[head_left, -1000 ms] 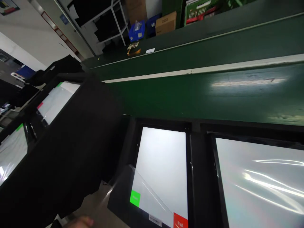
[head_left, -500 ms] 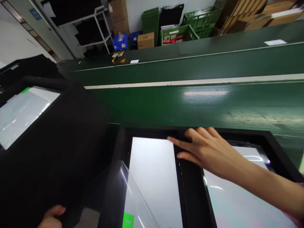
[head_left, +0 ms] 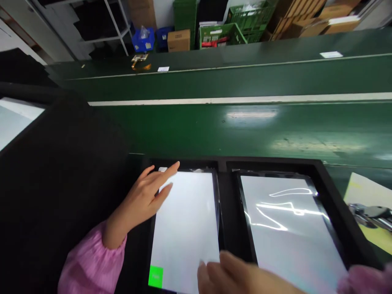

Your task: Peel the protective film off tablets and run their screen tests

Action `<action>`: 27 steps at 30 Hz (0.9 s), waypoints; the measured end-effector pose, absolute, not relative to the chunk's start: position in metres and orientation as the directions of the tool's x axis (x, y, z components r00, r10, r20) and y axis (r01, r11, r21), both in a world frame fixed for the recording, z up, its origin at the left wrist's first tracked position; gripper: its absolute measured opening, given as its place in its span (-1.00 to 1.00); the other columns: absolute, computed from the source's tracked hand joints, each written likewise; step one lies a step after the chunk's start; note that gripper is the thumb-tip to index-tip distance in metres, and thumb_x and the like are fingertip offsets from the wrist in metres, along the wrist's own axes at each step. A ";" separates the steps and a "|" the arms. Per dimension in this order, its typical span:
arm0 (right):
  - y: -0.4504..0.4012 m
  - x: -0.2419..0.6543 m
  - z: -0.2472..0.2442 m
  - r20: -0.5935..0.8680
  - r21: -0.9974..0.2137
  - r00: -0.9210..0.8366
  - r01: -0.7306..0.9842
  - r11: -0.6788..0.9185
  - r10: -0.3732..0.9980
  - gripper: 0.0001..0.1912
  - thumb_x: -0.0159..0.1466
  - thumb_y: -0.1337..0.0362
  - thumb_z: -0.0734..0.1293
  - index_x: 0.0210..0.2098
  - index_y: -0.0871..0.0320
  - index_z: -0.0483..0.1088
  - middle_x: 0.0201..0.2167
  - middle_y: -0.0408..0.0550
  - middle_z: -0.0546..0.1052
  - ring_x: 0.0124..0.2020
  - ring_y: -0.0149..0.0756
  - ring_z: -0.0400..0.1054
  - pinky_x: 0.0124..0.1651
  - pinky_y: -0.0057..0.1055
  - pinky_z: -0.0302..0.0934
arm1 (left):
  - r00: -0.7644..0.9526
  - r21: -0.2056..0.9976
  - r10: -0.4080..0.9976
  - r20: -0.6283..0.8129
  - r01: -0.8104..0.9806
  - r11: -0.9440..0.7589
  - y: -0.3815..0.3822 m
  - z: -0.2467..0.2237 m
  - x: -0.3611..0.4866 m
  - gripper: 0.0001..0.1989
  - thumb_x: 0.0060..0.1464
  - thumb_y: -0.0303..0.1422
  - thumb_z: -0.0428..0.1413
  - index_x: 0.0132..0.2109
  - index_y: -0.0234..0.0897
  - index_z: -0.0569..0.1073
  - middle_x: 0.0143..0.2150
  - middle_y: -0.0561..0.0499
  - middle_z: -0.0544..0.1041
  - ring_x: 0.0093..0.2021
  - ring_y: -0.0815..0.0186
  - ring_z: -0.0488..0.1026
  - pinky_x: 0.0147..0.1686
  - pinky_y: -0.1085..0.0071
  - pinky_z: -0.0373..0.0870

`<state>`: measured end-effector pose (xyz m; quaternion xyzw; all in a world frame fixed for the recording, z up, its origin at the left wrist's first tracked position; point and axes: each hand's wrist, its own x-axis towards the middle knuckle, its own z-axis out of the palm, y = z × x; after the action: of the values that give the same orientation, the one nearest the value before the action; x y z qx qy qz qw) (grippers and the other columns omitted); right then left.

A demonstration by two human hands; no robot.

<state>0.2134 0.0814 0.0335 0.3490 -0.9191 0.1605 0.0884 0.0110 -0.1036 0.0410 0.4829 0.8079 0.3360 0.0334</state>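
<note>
One black stack walls off your left. Your left hand, fingers spread, overlaps the left screen's top-left corner; your right hand, curled, hides its lower-right corner, grip unclear. Tray holds two, counting the right screen. Far right: one yellow sheet, metal part atop.

Pink sleeves, left cuff gathered

Left screen and right screen side by side in tray. Tray stack to left. Crate behind, across table; carton left of crate.
</note>
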 end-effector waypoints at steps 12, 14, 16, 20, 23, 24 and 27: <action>0.198 0.078 0.084 0.252 -0.919 -0.914 -0.123 0.375 0.318 -0.88 0.26 0.27 0.53 -0.32 0.14 0.53 -0.38 -0.12 0.59 -0.67 -0.48 0.29 -0.67 -0.44 0.19 | -0.880 0.819 0.321 0.351 0.454 0.350 -0.150 0.008 0.030 -0.69 0.42 -0.23 0.11 0.18 -0.12 0.61 0.30 -0.06 0.59 0.35 0.10 0.49 0.37 0.12 0.42; 0.198 0.083 0.088 0.292 -0.908 -0.896 -0.149 0.392 0.335 -0.90 0.25 0.28 0.53 -0.31 0.14 0.56 -0.37 -0.11 0.60 -0.68 -0.48 0.30 -0.68 -0.45 0.21 | -0.946 0.909 0.266 0.187 0.269 0.320 -0.171 -0.003 0.054 -0.69 0.38 -0.16 0.16 0.15 -0.10 0.64 0.36 -0.05 0.54 0.43 0.05 0.41 0.43 0.10 0.35; 0.195 0.089 0.091 0.306 -0.900 -0.896 -0.163 0.404 0.321 -0.90 0.25 0.28 0.53 -0.26 0.15 0.59 -0.36 -0.12 0.62 -0.69 -0.49 0.30 -0.69 -0.46 0.23 | -0.981 0.956 0.196 0.004 0.062 0.288 -0.189 -0.015 0.080 -0.64 0.35 -0.10 0.18 0.19 -0.05 0.62 0.43 -0.03 0.47 0.49 0.02 0.33 0.48 0.08 0.27; 0.186 0.098 0.092 0.279 -0.906 -0.913 -0.148 0.396 0.297 -0.87 0.27 0.27 0.53 -0.19 0.15 0.62 -0.39 -0.12 0.63 -0.69 -0.52 0.30 -0.70 -0.52 0.23 | -0.965 0.982 0.188 -0.183 -0.172 0.074 -0.208 -0.035 0.117 -0.50 0.41 -0.05 0.08 0.40 0.03 0.43 0.52 0.02 0.34 0.53 0.08 0.26 0.48 0.17 0.28; 0.178 0.108 0.089 0.239 -0.915 -0.927 -0.114 0.386 0.291 -0.81 0.29 0.21 0.54 -0.14 0.14 0.65 -0.37 -0.09 0.65 -0.66 -0.50 0.34 -0.67 -0.52 0.28 | -0.962 0.980 0.204 -0.182 -0.194 -0.038 -0.207 -0.042 0.126 -0.49 0.45 -0.07 0.01 0.43 0.01 0.39 0.53 0.02 0.34 0.53 0.11 0.26 0.47 0.22 0.30; 0.175 0.112 0.088 0.223 -0.916 -0.934 -0.104 0.387 0.279 -0.78 0.29 0.19 0.54 -0.11 0.14 0.65 -0.36 -0.07 0.65 -0.66 -0.50 0.35 -0.66 -0.51 0.30 | -0.967 0.983 0.188 -0.170 -0.179 -0.035 -0.206 -0.043 0.126 -0.50 0.45 -0.07 0.01 0.42 0.00 0.41 0.51 0.02 0.36 0.52 0.11 0.28 0.46 0.22 0.31; 0.166 0.126 0.086 0.165 -0.916 -0.962 -0.068 0.396 0.217 -0.71 0.33 0.13 0.51 -0.03 0.14 0.66 -0.36 -0.04 0.65 -0.64 -0.49 0.38 -0.62 -0.53 0.32 | -0.985 0.992 0.121 -0.123 -0.121 0.021 -0.205 -0.045 0.122 -0.54 0.43 -0.07 0.04 0.33 -0.05 0.51 0.44 0.01 0.46 0.47 0.09 0.36 0.43 0.21 0.35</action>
<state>0.1255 0.1663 0.0862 -0.0451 -0.8253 0.5477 0.1300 0.1225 -0.2051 -0.0445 -0.0003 0.7094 0.6995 0.0865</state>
